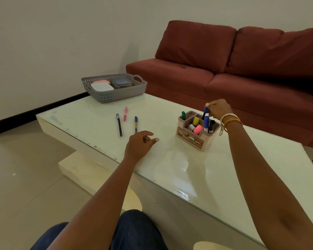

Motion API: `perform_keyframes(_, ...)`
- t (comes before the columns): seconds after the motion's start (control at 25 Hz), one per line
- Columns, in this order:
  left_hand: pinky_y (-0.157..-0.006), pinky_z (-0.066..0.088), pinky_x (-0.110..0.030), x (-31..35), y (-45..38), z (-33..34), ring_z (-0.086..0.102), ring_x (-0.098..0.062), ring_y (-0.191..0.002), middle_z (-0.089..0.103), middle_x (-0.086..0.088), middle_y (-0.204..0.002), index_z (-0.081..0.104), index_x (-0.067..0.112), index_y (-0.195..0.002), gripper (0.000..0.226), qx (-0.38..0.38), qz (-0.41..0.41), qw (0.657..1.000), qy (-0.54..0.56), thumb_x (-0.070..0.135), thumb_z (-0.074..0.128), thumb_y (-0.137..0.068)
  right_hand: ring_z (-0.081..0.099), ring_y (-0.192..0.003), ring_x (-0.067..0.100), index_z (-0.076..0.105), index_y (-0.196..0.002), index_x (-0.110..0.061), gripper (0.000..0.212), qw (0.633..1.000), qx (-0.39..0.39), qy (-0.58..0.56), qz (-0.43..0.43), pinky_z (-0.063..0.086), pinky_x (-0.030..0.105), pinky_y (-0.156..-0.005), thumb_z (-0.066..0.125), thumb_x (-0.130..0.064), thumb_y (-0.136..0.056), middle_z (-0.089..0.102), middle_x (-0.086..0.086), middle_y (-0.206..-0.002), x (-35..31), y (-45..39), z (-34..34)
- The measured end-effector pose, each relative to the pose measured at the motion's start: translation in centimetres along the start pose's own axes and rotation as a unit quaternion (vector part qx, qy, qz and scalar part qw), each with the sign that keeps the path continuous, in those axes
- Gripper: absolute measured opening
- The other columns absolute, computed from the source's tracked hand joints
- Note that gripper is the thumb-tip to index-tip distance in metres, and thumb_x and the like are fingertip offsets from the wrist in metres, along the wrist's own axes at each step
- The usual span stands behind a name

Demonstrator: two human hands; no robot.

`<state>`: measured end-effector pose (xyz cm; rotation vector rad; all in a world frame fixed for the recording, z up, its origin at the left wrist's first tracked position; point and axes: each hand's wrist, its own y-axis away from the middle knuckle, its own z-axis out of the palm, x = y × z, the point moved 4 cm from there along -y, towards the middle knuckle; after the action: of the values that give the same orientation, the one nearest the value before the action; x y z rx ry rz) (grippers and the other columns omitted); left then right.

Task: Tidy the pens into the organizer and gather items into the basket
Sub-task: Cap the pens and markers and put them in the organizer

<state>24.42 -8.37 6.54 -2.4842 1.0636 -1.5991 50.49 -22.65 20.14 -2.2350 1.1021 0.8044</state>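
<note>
Three pens lie loose on my table (170, 168): a black pen (119, 125) at about ten o'clock from my left hand (138, 146), a pink pen (125, 114) at eleven, a blue-capped pen (136, 124) at twelve. One organizer (197, 130) stands at three o'clock, and I count about six markers in it, plus one blue pen (205, 113) pinched in my right hand (219, 109). One grey basket (114, 87) sits far off at eleven, holding three lidded boxes: one white, one pink, one clear. Two hands, both mine.
</note>
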Motion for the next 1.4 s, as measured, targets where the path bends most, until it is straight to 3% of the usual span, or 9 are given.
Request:
perform_keyframes(0.24, -0.075, 0.052, -0.026, 0.3, 0.4, 0.2, 0.059, -0.004, -0.074, 0.065, 0.010, -0.082, 0.073, 0.024, -0.096, 0.028, -0.028, 0.020, 0.998, -0.044, 0.044, 0.074, -0.077, 0.064, -0.087, 0.029, 0.065, -0.109, 0.007, 0.031, 0.994, -0.011, -0.092, 0.065, 0.052, 0.044, -0.094, 0.046, -0.014, -0.097, 0.070, 0.019, -0.100, 2.4, 0.9, -0.8)
perform_keyframes(0.32, -0.075, 0.051, -0.027, 0.9, 0.8, 0.7, 0.058, -0.008, -0.082, 0.062, 0.010, -0.090, 0.072, 0.031, -0.095, 0.029, -0.062, 0.067, 0.989, -0.116, 0.051, 0.072, -0.075, 0.066, -0.088, 0.029, 0.064, -0.112, 0.009, 0.028, 0.996, -0.031, -0.028, 0.080, 0.055, 0.041, -0.086, 0.047, -0.006, -0.096, 0.070, 0.020, -0.106, 3.7, 1.4, -1.9)
perform_keyframes(0.48, -0.075, 0.052, -0.033, 1.6, 1.3, 1.3, 0.059, -0.012, -0.086, 0.058, 0.004, -0.093, 0.071, 0.035, -0.095, 0.028, -0.075, 0.127, 0.973, -0.176, 0.055, 0.069, -0.076, 0.053, -0.062, 0.021, 0.065, -0.112, 0.007, 0.026, 0.982, -0.055, 0.080, 0.162, 0.047, 0.030, -0.059, 0.051, -0.003, -0.092, 0.065, 0.019, -0.092, 7.7, 4.1, -4.9)
perform_keyframes(0.64, -0.075, 0.049, -0.029, 1.5, 1.3, 1.0, 0.058, -0.011, -0.085, 0.057, 0.003, -0.094, 0.071, 0.036, -0.097, 0.028, -0.083, 0.111, 0.975, -0.174, 0.055, 0.068, -0.077, 0.059, -0.096, 0.032, 0.058, -0.121, 0.005, 0.040, 0.956, -0.113, 0.179, 0.203, 0.050, 0.045, -0.096, 0.067, -0.011, -0.086, 0.062, 0.022, -0.117, 10.4, 6.6, -5.2)
perform_keyframes(0.72, -0.072, 0.044, -0.025, 1.4, 1.2, 1.0, 0.056, -0.010, -0.080, 0.056, 0.004, -0.092, 0.071, 0.035, -0.097, 0.027, -0.086, 0.101, 0.977, -0.167, 0.053, 0.069, -0.078, 0.061, -0.108, 0.037, 0.058, -0.119, 0.003, 0.049, 0.944, -0.152, 0.210, 0.205, 0.049, 0.049, -0.098, 0.075, -0.017, -0.078, 0.061, 0.020, -0.120, 11.7, 7.6, -4.2)
perform_keyframes(0.8, -0.070, 0.040, -0.023, 1.4, 1.2, 0.8, 0.053, -0.009, -0.077, 0.054, 0.006, -0.089, 0.071, 0.035, -0.096, 0.024, -0.089, 0.085, 0.980, -0.159, 0.051, 0.069, -0.078, 0.067, -0.098, 0.038, 0.063, -0.110, 0.005, 0.044, 0.944, -0.158, 0.215, 0.194, 0.056, 0.050, -0.088, 0.077, -0.011, -0.072, 0.068, 0.022, -0.108, 12.5, 7.9, -2.6)
perform_keyframes(1.0, -0.078, 0.052, -0.032, 1.2, 0.9, 0.2, 0.061, -0.014, -0.080, 0.066, 0.000, -0.085, 0.075, 0.020, -0.088, 0.014, -0.068, 0.044, 0.991, -0.103, 0.032, 0.067, -0.083, 0.065, -0.068, 0.028, 0.056, -0.104, 0.003, 0.035, 0.936, -0.243, 0.162, 0.195, 0.060, 0.037, -0.071, 0.075, -0.005, -0.076, 0.063, 0.019, -0.090, 8.9, 8.9, 1.7)
perform_keyframes(1.2, -0.081, 0.044, -0.017, 0.4, 0.2, -1.7, 0.068, -0.019, -0.087, 0.075, -0.009, -0.090, 0.076, 0.005, -0.087, 0.014, -0.008, 0.002, 0.999, -0.033, 0.012, 0.064, -0.085, 0.062, -0.066, 0.018, 0.056, -0.105, -0.005, 0.041, 0.914, -0.357, 0.137, 0.137, 0.060, 0.026, -0.062, 0.080, -0.021, -0.076, 0.062, 0.011, -0.089, 2.4, 10.8, 7.2)
perform_keyframes(1.4, -0.082, 0.044, -0.019, -1.3, 0.1, -4.6, 0.066, -0.023, -0.090, 0.071, -0.013, -0.095, 0.073, 0.004, -0.092, 0.016, 0.086, -0.055, 0.994, -0.030, 0.005, 0.058, -0.086, 0.066, -0.064, 0.017, 0.065, -0.103, 0.003, 0.036, 0.930, -0.364, -0.010, 0.054, 0.060, 0.022, -0.059, 0.077, -0.021, -0.080, 0.066, 0.012, -0.084, -2.3, 11.7, 12.9)
